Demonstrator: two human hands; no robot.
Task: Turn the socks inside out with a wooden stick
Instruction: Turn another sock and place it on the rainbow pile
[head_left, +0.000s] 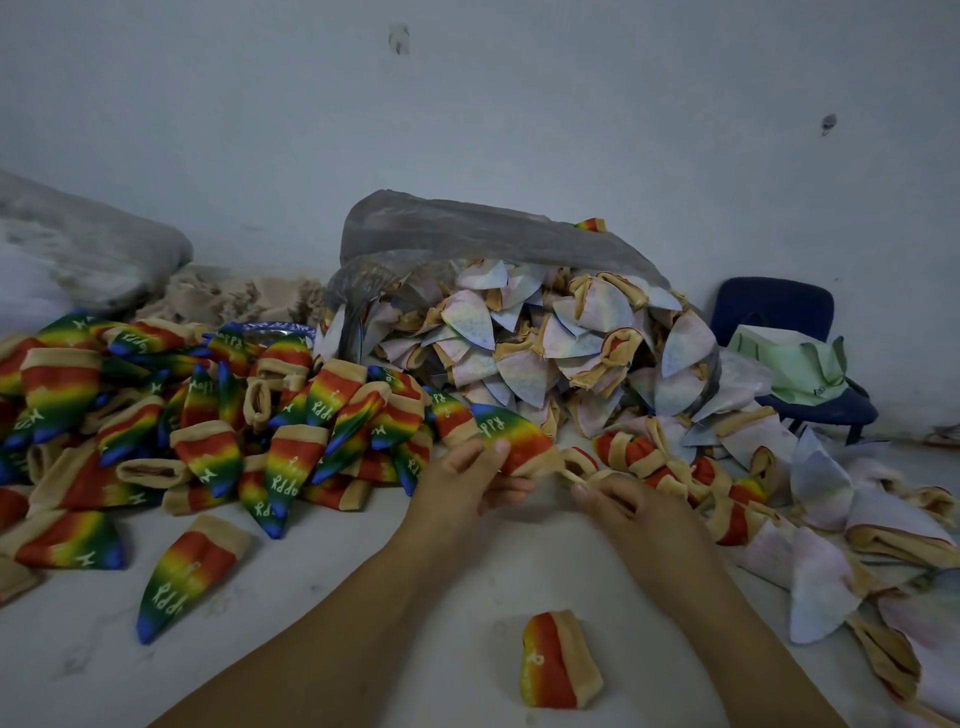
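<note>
Two hands meet above the middle of the floor (363, 551). Our left hand (465, 483) pinches a rainbow sock (511, 434) by its red end, beside the tan cuff (540, 460). Our right hand (631, 512) has its fingers (610, 500) curled round a thin pale stick (570, 476) whose tip enters that cuff. We see a rainbow heap (208, 415) along the left edge, a pale heap (545, 343) spilling from a bag (467, 223) by the far wall (467, 104), and a loose sock (558, 660) nearest us.

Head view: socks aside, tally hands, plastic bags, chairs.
Hands: 2, left hand, right hand
Plastic bags: 2, left bag, centre bag
Chair: 1
Total: 5
</note>
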